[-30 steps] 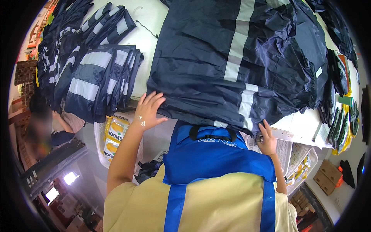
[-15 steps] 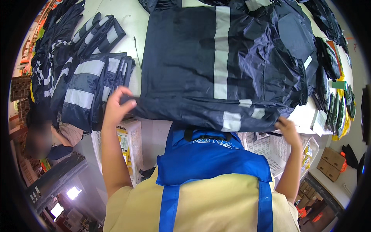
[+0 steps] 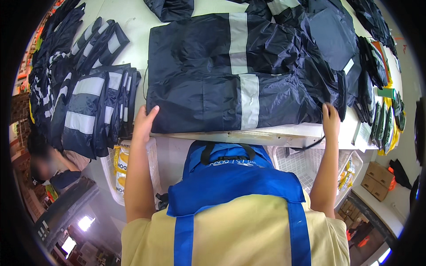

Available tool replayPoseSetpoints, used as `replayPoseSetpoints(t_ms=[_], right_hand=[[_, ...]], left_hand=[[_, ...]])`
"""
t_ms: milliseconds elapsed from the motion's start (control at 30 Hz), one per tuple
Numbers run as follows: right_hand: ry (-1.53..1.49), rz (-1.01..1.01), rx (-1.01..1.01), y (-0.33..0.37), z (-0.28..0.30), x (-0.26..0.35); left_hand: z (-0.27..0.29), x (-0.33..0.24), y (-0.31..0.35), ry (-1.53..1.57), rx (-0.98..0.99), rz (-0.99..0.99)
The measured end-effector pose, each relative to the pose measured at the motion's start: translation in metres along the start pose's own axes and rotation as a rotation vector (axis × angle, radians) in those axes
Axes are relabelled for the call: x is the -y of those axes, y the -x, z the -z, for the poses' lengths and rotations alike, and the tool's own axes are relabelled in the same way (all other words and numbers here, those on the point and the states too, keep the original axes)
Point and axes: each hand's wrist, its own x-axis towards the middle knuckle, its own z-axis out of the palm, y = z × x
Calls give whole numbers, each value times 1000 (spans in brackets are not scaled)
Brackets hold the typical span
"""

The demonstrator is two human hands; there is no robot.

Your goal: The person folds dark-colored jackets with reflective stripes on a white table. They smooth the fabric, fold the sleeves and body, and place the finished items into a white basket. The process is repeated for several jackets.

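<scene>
A: Where is the dark cloth (image 3: 199,99)?
B: It lies on the white table (image 3: 133,20), right between the fingers of both hands. It is flat, folded over, and a bit crinkly near the right fingers.
A: What is the left hand (image 3: 143,127) doing?
B: It is at the cloth's near left corner. The thumb and fingers are apart, like a V. The thumb touches the corner.
A: And the right hand (image 3: 331,124)?
B: Its fingers are close together at the cloth's right end. They touch it, but I can't tell if they pinch it.
A: Any stripes?
B: Yes, a pale stripe (image 3: 249,102) on the top fold, about midway between the two sets of fingers.
A: What is left of the left fingers?
B: A pile (image 3: 91,111) of dark, stripy folded clothes, just beside them. Lower down are yellow bags (image 3: 120,166) in a white bin (image 3: 153,166).
A: And by the right fingers?
B: A black strap (image 3: 314,144) hangs just below and left of them. A green box (image 3: 387,93) is further right.
</scene>
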Motion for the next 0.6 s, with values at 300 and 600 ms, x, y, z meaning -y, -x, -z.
replayPoseSetpoints(t_ms=[300,600], right_hand=[[101,-50,304,26,18,-32],[-136,144,-45,-55,35,7]], left_hand=[[-5,-1,-11,-755,-105,-165],[-68,-91,-19,-896,-178,-840]])
